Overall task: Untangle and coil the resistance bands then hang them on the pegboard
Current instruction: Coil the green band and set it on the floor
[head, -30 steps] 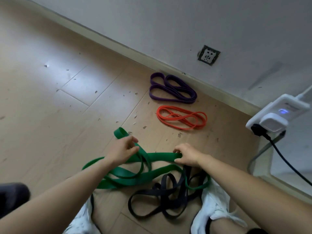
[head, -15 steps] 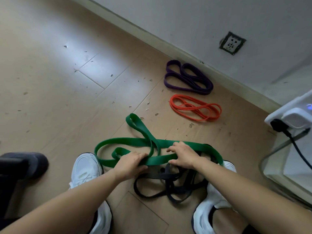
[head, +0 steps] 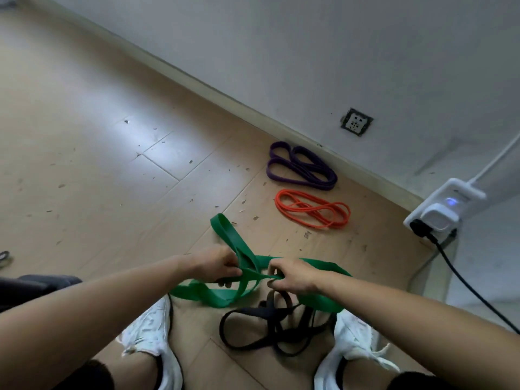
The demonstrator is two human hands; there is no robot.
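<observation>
A wide green band (head: 228,238) lies in loops on the wooden floor in front of me. My left hand (head: 214,264) grips it near the crossing of its loops. My right hand (head: 292,275) holds the same band just to the right, fingers curled around a strand. A black band (head: 254,316) lies tangled under and below the green one, between my two white shoes. Further off, near the wall, a purple band (head: 302,170) and an orange band (head: 312,212) each lie coiled on the floor. No pegboard is in view.
My white shoes (head: 149,333) stand either side of the black band. A white power strip (head: 444,209) with a black cable (head: 472,288) sits at the right. A wall socket (head: 356,126) is above the skirting. A dark object (head: 33,282) is at left.
Both hands have lifted and gathered the green band closer together, pulling its loops up off the floor. The view has shifted back, showing more wall.
</observation>
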